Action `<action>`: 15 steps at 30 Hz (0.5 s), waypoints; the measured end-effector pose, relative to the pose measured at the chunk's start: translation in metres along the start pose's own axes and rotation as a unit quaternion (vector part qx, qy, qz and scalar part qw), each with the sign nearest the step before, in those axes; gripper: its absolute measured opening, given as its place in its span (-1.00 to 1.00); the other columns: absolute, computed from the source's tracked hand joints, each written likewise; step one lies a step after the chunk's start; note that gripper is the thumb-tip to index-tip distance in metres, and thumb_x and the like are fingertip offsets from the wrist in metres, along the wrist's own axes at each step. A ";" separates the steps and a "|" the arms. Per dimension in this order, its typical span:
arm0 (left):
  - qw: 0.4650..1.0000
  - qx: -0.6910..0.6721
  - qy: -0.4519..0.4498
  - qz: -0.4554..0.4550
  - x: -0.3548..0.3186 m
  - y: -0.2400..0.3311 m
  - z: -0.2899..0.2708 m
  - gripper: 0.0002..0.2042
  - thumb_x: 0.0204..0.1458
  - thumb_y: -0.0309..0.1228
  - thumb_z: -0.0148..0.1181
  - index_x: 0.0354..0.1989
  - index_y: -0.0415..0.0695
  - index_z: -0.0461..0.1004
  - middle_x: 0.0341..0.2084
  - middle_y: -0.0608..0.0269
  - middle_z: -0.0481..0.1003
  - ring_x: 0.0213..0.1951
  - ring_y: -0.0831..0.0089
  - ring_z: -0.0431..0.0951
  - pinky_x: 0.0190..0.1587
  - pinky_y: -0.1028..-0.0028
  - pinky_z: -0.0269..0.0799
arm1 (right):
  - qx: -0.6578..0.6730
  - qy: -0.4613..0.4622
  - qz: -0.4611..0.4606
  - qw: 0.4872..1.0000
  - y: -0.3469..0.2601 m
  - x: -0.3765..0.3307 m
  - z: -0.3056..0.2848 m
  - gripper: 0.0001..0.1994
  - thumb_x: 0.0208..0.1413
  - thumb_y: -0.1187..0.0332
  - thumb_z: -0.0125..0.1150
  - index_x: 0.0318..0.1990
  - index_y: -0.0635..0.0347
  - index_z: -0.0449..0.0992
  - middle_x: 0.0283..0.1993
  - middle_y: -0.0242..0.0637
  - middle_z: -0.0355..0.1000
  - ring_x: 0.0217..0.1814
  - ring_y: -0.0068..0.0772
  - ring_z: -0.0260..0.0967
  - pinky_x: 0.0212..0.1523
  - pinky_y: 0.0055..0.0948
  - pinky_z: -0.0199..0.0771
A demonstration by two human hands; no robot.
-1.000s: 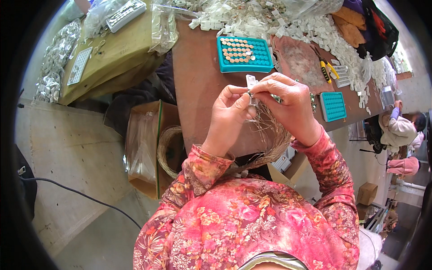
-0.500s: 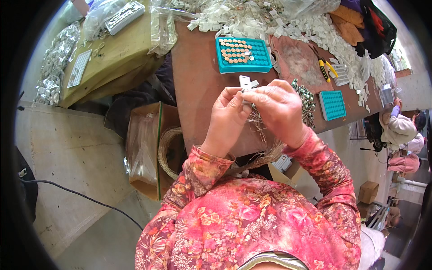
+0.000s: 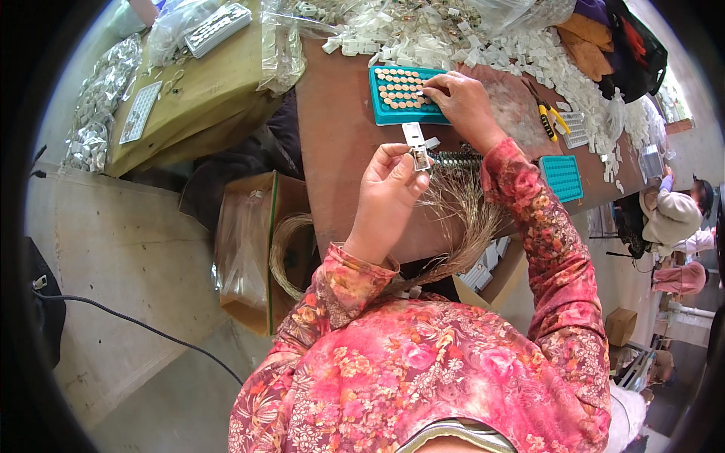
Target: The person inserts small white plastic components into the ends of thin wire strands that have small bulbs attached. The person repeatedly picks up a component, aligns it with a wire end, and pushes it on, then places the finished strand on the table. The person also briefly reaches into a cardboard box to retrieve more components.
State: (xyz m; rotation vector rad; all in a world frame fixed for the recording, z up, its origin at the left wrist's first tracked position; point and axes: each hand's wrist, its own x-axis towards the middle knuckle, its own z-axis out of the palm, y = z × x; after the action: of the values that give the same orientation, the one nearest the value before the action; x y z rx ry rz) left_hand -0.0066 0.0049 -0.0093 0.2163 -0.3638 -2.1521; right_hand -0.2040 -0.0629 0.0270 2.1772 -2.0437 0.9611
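My left hand (image 3: 385, 196) pinches a small white plastic battery case (image 3: 415, 143) between thumb and fingers, its lid hinged up and metal parts showing inside. Above it on the table lies a teal tray (image 3: 385, 118) with rows of round copper-coloured button cells (image 3: 399, 81) in its left part. Over the tray's right part reaches my right hand (image 3: 464, 102), thumb and forefinger closed on a pale button cell (image 3: 421, 93) that they partly cover. Beneath my right forearm a bundle of thin wires (image 3: 468, 196) runs over the table edge toward my lap.
White plastic cases (image 3: 423, 38) are heaped along the far side. Yellow-handled pliers (image 3: 547, 123) lie right of a reddish cloth (image 3: 517, 106), near a second teal tray (image 3: 560, 178). An open cardboard box (image 3: 260, 249) stands below left. Other people (image 3: 672, 211) sit far right.
My right hand has left the white case and moved up to the teal tray. My left hand keeps the case at nearly the same place, its inside now visible.
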 end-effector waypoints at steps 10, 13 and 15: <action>1.000 -0.019 -0.003 0.002 0.001 0.000 -0.002 -0.84 0.22 -0.46 0.01 -0.06 -0.15 0.30 -0.22 0.04 0.49 -0.32 0.51 0.47 -0.23 0.59 0.45 | 0.050 -0.089 0.055 0.993 0.005 0.015 -0.003 -0.84 -0.07 0.32 0.31 -0.35 0.18 0.61 -0.42 -0.15 0.52 -0.34 -0.17 0.50 -0.26 -0.29 0.46; 1.000 -0.026 -0.014 -0.001 0.002 0.000 -0.001 -0.84 0.22 -0.47 0.01 -0.06 -0.16 0.30 -0.22 0.04 0.49 -0.31 0.50 0.48 -0.23 0.59 0.46 | 0.046 -0.117 0.070 0.990 0.008 0.019 -0.003 -0.82 -0.07 0.34 0.32 -0.32 0.23 0.59 -0.42 -0.14 0.53 -0.39 -0.25 0.50 -0.30 -0.36 0.46; 1.000 -0.023 -0.012 -0.001 0.002 0.000 0.000 -0.84 0.22 -0.47 0.01 -0.06 -0.16 0.30 -0.22 0.04 0.49 -0.30 0.50 0.48 -0.22 0.59 0.46 | 0.033 -0.116 0.063 0.991 0.008 0.019 -0.003 -0.80 -0.06 0.35 0.33 -0.31 0.27 0.57 -0.42 -0.13 0.53 -0.41 -0.28 0.49 -0.31 -0.40 0.46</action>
State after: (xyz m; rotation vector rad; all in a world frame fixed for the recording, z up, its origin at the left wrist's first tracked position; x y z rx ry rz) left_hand -0.0077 0.0037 -0.0093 0.1638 -0.3275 -2.1644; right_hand -0.2131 -0.0802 0.0340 2.3159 -2.3058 0.8308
